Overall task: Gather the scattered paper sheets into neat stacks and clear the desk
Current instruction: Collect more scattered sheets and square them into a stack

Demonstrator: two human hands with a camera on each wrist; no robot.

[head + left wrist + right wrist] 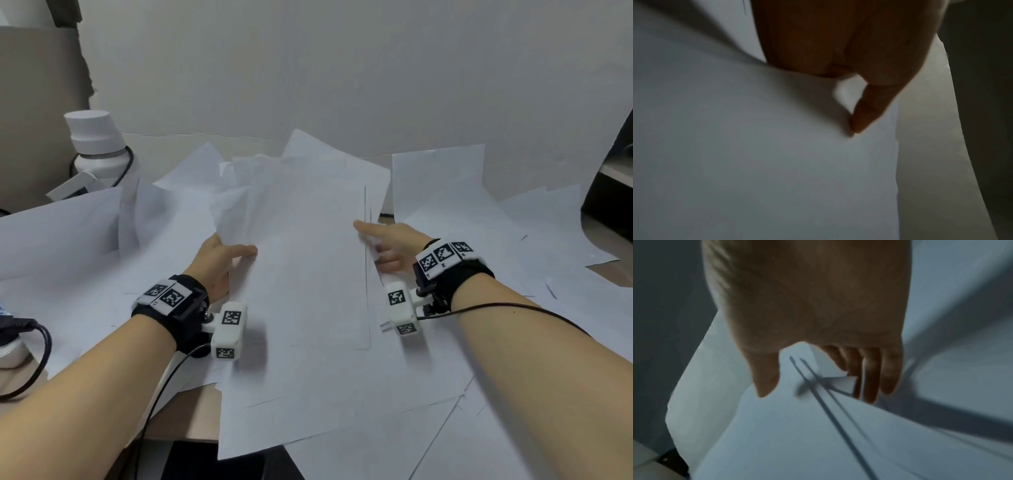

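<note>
Left hand [219, 260] and right hand [387, 246] each pinch a long edge of the central bundle [308, 267], thumbs on top; bundle raised above loose sheets [534, 233] covering the table [191, 411]; best squared by tapping edges level before setting down.

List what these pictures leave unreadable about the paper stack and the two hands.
- Sheet count in the paper stack: head view, the edges blur together.
- Left hand fingers: head view, under the stack; left wrist view dark, only the thumb shows.
- Right hand fingertips: right wrist view, blurred behind sheet edges.
- Desk surface: mostly covered by loose sheets.
</note>
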